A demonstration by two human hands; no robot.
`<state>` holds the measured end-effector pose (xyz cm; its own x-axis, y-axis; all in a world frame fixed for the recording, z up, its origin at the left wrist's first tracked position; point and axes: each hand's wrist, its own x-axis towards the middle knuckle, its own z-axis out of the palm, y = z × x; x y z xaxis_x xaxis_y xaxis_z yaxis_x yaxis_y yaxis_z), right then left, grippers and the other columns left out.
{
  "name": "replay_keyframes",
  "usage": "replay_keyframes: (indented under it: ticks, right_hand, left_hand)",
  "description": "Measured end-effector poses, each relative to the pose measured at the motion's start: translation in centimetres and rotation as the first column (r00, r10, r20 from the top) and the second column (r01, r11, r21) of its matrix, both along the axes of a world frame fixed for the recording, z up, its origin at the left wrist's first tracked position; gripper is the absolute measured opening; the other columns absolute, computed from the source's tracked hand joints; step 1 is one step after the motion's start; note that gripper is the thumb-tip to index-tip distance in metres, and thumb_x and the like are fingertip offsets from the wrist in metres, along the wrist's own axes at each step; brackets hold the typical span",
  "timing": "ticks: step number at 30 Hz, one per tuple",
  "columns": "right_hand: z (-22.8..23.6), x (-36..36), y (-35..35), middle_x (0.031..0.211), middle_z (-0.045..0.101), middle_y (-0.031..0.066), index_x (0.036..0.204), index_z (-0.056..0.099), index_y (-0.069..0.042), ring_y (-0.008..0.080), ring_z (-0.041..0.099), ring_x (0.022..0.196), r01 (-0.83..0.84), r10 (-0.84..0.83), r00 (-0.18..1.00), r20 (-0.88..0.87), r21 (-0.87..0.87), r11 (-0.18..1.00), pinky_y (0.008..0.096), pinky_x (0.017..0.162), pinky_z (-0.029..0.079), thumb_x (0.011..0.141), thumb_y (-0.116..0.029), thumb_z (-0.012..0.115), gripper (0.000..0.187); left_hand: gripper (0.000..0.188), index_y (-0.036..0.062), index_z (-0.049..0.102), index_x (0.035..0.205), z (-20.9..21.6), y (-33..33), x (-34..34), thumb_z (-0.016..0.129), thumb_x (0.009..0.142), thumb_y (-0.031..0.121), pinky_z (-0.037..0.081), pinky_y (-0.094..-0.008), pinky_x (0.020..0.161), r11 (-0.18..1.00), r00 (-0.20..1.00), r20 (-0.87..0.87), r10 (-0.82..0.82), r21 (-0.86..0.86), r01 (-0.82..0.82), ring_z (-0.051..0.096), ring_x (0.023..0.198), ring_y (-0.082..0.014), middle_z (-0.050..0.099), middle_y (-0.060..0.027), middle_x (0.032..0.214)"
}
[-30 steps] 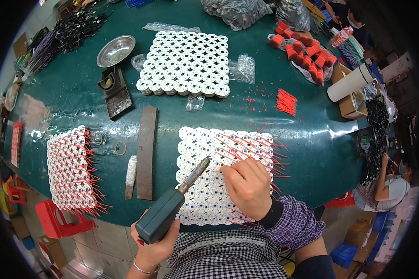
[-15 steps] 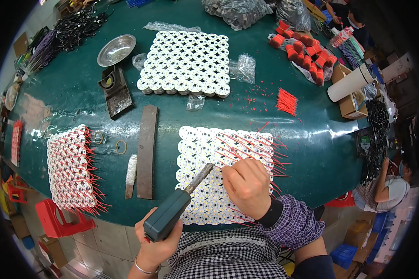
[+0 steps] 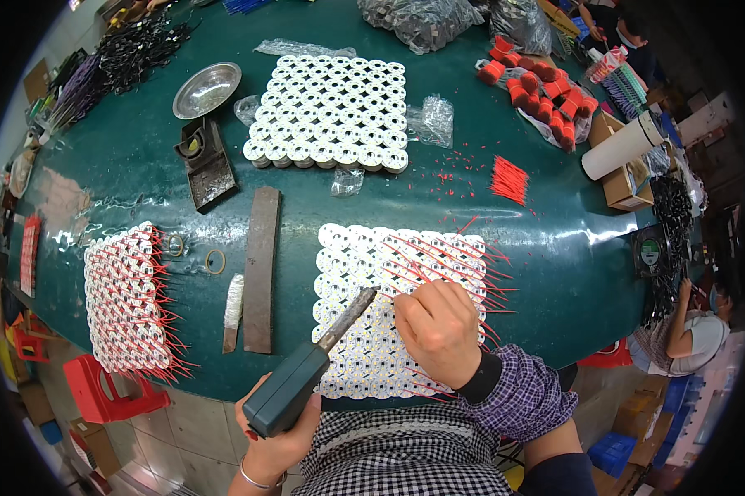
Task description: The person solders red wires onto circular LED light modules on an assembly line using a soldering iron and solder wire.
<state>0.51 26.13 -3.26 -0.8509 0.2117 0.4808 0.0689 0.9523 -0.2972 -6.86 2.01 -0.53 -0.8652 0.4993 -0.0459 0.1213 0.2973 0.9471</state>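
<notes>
My left hand [image 3: 283, 434] is wrapped round the dark green handle of a soldering iron [image 3: 288, 387]. Its metal tip lies over a panel of round white LED boards [image 3: 347, 312], just left of my right fingers. My right hand [image 3: 440, 326] is closed in a pinch above the same panel; a short bit of red wire [image 3: 389, 295] shows at the fingertips, the rest hidden by the hand. Many red wires stick out from the panel's right-hand boards, while the left columns are bare.
A wired panel [image 3: 128, 302] lies left, beside a dark flat bar [image 3: 262, 269] and a wrapped blade [image 3: 233, 314]. Farther back are stacked white boards [image 3: 327, 112], a metal bowl [image 3: 207, 90], a black tray [image 3: 207, 169] and loose red wires [image 3: 510, 180]. Bundled red wires [image 3: 554, 95] lie back right.
The soldering iron in my left hand has shifted slightly to the left, its tip drawing a little away from my right fingers. My right hand and the panel stay nearly still.
</notes>
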Motion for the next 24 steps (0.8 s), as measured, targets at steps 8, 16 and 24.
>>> replay_keyframes:
  ticks: [8,16,24]
  right_hand:
    - [0.9,0.6,0.2,0.074,0.050,0.0049,0.085,0.062,-0.005,0.0216,0.055,0.072,0.010,-0.011,1.000,0.021,0.022,1.000,0.0357,0.065,0.043,0.076,-0.003,0.068,0.011]
    - [2.7,1.1,8.4,0.088,0.059,0.0067,0.089,0.065,-0.005,0.0274,0.060,0.083,0.210,-0.210,0.978,0.012,0.008,0.978,0.0396,0.069,0.051,0.081,-0.001,0.069,0.010]
    - [1.3,-0.5,13.8,0.091,0.057,0.0068,0.088,0.063,-0.004,0.0271,0.057,0.091,-0.017,0.032,0.978,0.206,-0.077,0.997,0.0387,0.077,0.049,0.080,-0.002,0.072,0.012]
  left_hand:
    - [0.044,-0.0027,0.067,0.119,-0.7,-1.1,0.8,0.079,0.077,-0.007,0.054,-0.0260,0.069,0.995,0.987,0.139,0.085,0.042,-0.092,0.066,0.086,-0.0131,0.070,-0.0077,0.102]
    - [0.038,-0.0043,0.067,0.117,-3.1,-2.0,0.3,0.077,0.080,-0.006,0.046,-0.0226,0.052,0.993,0.993,0.029,0.118,0.023,-0.119,0.058,0.060,-0.0093,0.069,-0.0089,0.092]
    - [0.035,-0.0044,0.067,0.115,-3.2,-1.9,0.1,0.075,0.081,-0.005,0.043,-0.0222,0.050,0.987,0.988,-0.039,0.151,0.069,-0.148,0.056,0.056,-0.0086,0.066,-0.0068,0.085]
